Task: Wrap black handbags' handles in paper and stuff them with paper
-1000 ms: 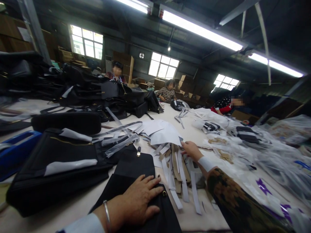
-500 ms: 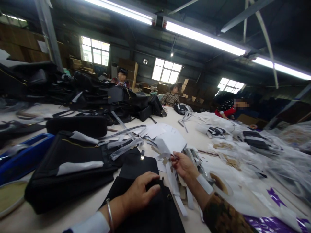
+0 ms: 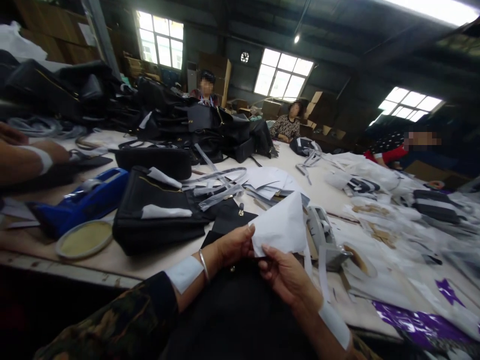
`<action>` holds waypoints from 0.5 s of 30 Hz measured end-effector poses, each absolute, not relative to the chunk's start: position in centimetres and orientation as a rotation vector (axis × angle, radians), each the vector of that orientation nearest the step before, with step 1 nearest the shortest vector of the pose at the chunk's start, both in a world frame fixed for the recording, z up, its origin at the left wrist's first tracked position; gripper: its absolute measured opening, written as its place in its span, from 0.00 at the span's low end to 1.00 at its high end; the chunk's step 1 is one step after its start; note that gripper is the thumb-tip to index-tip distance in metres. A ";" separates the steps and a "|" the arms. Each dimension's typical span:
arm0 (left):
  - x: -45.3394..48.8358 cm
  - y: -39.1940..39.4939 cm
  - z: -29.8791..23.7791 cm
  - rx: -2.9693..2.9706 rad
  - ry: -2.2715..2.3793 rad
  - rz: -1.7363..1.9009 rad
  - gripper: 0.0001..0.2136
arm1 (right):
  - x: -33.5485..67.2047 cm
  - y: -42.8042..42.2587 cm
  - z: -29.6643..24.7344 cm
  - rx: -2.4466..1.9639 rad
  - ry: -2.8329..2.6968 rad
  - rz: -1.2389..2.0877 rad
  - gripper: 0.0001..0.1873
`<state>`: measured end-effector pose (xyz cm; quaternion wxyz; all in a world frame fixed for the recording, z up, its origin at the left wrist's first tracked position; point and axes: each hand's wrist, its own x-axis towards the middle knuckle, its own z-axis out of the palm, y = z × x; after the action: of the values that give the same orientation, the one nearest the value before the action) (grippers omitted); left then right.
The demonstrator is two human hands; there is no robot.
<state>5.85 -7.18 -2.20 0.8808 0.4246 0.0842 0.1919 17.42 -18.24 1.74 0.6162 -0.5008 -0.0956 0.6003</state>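
Observation:
Both hands hold up a white paper sheet (image 3: pixel 282 228) just above the near table edge. My left hand (image 3: pixel 234 244) pinches the sheet's left corner, and a metal bangle sits on that wrist. From below, my right hand (image 3: pixel 284 276) grips its lower edge with thumb and fingers. Under the hands lies a flat black bag piece (image 3: pixel 232 305) that reaches over the table edge toward me. A grey tape dispenser (image 3: pixel 325 239) stands just right of the sheet.
A black zip bag (image 3: pixel 157 215), a blue tape dispenser (image 3: pixel 80 200) and a round yellow dish (image 3: pixel 84 239) lie at left. Another person's arm (image 3: pixel 28 155) reaches in from the far left. Black bags are piled behind; three people sit further along the table.
My right hand picked a white sheet off the paper pile and brought it close. My left hand left the black piece and took the sheet's corner. The view dropped and shifted right.

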 end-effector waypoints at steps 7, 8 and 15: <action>6.4 -7.3 -2.2 0.887 0.490 0.650 0.26 | 16.8 -19.2 1.4 -1.245 -0.220 1.409 0.19; 6.6 -7.4 -2.4 0.892 0.527 0.665 0.25 | 16.8 -19.6 1.5 -1.283 -0.260 1.449 0.20; 7.1 -6.8 -3.3 0.891 0.685 0.731 0.13 | 17.5 -22.7 1.8 -1.793 -1.401 0.507 0.12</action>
<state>7.05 -6.79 -3.32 0.7836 0.4127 0.3175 0.3388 17.51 -22.70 1.84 0.3943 -0.7069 -0.5522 0.1998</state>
